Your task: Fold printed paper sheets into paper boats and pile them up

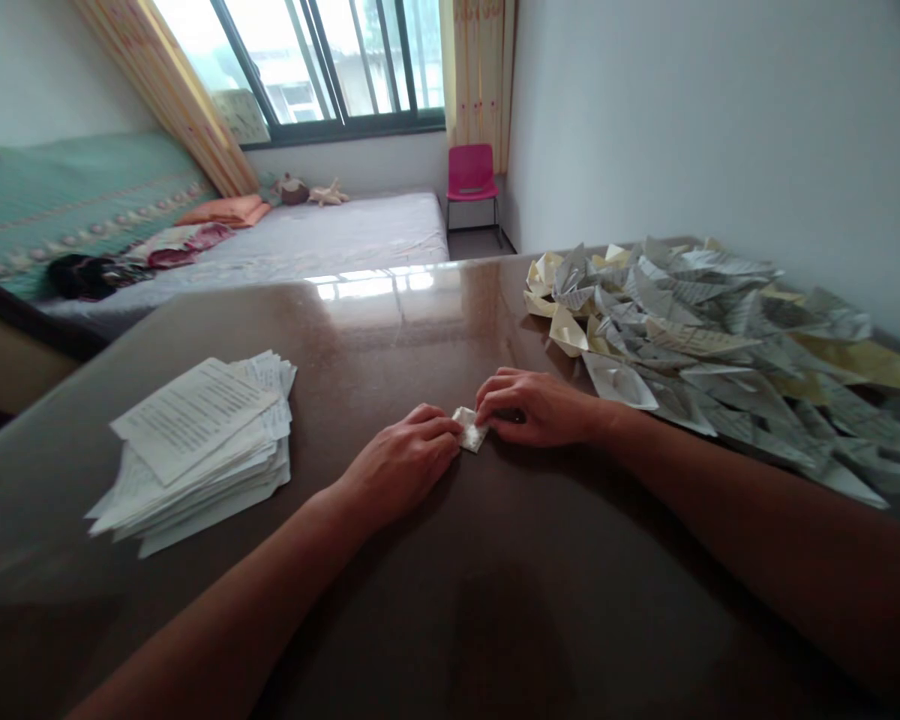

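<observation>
A small folded piece of printed paper lies on the glossy brown table, pressed between both hands. My left hand is curled, with its fingertips on the paper's left edge. My right hand is curled too, its fingers pinching and covering the paper's right side. Most of the folded piece is hidden under the fingers.
A stack of flat printed sheets sits at the left of the table. A big heap of folded paper boats covers the right side by the wall. Beyond the table are a bed, a pink chair and a window.
</observation>
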Tool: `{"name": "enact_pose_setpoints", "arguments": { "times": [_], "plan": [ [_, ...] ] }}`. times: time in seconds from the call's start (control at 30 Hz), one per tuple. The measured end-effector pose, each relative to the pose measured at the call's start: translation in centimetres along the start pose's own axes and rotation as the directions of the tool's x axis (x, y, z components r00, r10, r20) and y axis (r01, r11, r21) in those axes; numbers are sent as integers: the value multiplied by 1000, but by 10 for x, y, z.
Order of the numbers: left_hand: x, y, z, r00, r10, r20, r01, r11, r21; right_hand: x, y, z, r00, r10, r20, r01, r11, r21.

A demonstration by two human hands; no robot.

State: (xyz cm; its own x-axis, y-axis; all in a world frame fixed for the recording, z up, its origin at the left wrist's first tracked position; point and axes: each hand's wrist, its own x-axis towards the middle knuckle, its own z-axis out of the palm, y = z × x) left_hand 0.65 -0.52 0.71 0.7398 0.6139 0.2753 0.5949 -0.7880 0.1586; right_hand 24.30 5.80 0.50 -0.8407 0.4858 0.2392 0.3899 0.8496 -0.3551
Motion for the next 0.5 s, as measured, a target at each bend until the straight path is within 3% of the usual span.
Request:
{"name": "enact_pose_setpoints", "arguments": {
  "times": [0.1, 0.2, 0.33, 0.5],
  "plan": [
    [1, 5, -2, 1000, 14, 21, -15, 998, 59, 1, -2, 6, 998, 45, -32, -47, 996, -76],
    [2, 10, -2, 998, 8, 61, -16, 992, 128, 3, -6, 11, 1000, 17, 14, -14, 971, -238],
    [1, 15, 2, 997, -63, 50, 55, 985, 161, 4, -13, 10, 994, 5, 108, 36, 928, -372],
    [-2, 19, 1, 984, -175, 42, 166, 973, 158, 3, -17, 6, 990, 11, 140, 47, 914, -404]
  ]
}}
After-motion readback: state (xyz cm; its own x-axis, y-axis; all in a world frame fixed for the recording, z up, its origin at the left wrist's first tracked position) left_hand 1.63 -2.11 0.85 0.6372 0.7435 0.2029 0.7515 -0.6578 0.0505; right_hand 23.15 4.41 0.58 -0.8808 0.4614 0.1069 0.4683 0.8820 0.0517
